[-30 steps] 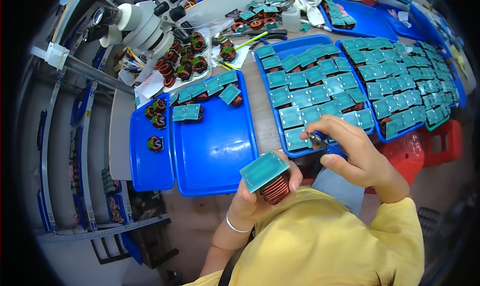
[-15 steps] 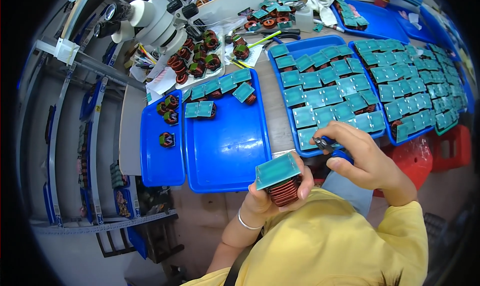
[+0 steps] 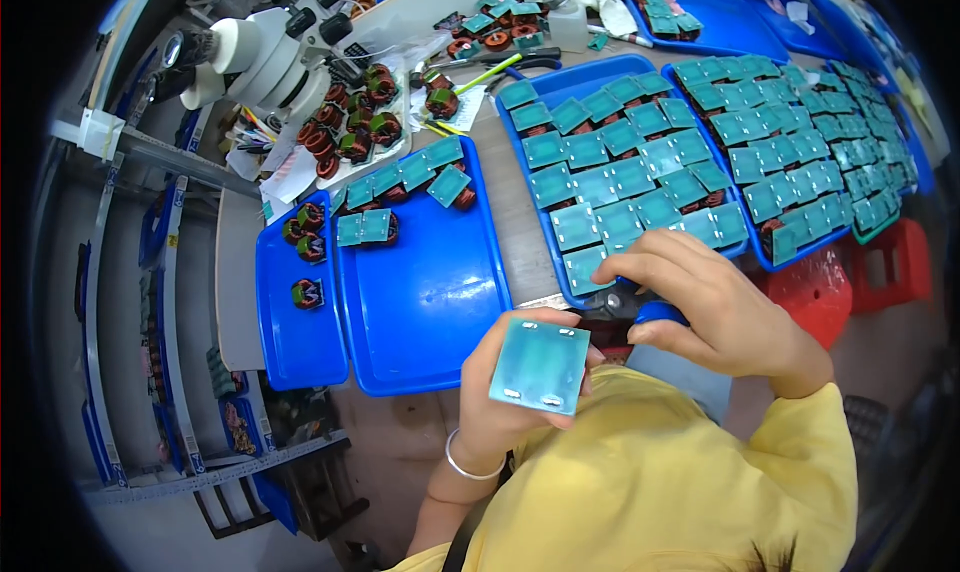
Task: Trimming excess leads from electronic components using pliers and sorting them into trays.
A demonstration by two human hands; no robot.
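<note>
My left hand (image 3: pixel 488 380) is wrapped round a copper-wound coil with a square green board (image 3: pixel 540 367). The board's face is turned up, showing a shiny solder spot near each corner, and it hides the winding below. Up and to the right, my right hand (image 3: pixel 712 297) holds blue-handled cutters (image 3: pixel 660 315), apart from the board. Their dark jaws are partly hidden by the fingers. Beyond my left hand lies a blue tray (image 3: pixel 430 272) with several green-board coils along its far side.
A narrower blue tray (image 3: pixel 305 347) at the left holds a few coils. Full blue trays of green-board coils (image 3: pixel 600 187) stand at the right. A white microscope (image 3: pixel 240 57), a pale tray of coils (image 3: pixel 360 112) and red stools (image 3: pixel 895 267) are around.
My left hand has turned the coil so its board faces up; the copper winding is now hidden. My right hand has shifted slightly, its cutters now tipped down. The whole view has shifted a little.
</note>
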